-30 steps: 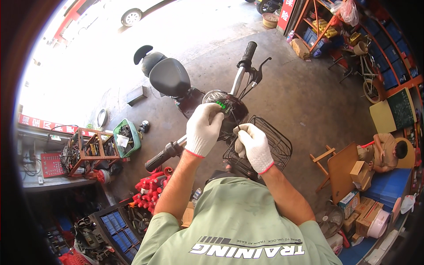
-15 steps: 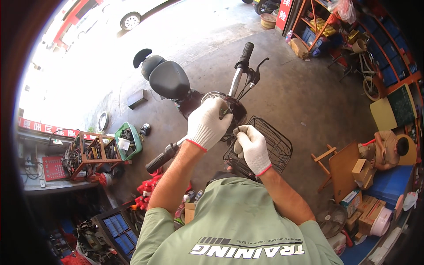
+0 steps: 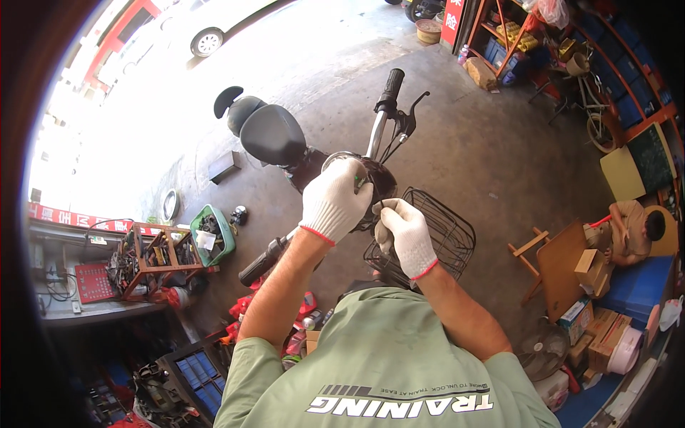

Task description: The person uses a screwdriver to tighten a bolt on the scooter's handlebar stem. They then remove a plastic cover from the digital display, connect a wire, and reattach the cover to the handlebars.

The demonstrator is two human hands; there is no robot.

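My white-gloved left hand (image 3: 337,194) is at the middle of the handlebar, over the round, silver-rimmed housing of a dark electric bike. Its fingers are curled, and whatever they grip is hidden beneath the glove. Beside it, my right hand (image 3: 404,235), gloved too, is closed in a pinch by the front of the housing. A thin dark end shows at those fingertips, too small to name. Below the right hand is the black wire basket (image 3: 453,232). The handlebar (image 3: 377,134) carries a black grip and brake lever; the black seat (image 3: 272,135) lies beyond.
A green tub (image 3: 214,239) of parts stands at left by a tool rack (image 3: 160,260). A person (image 3: 628,232) sits at right near a brown board (image 3: 561,271) and cardboard boxes (image 3: 606,335). Orange shelving (image 3: 499,43) stands at the far right. A grey box (image 3: 224,167) lies on the floor.
The view has shifted slightly. My right hand has moved a little up and left, nearer the housing, still pinching. My left hand keeps its place on the housing.
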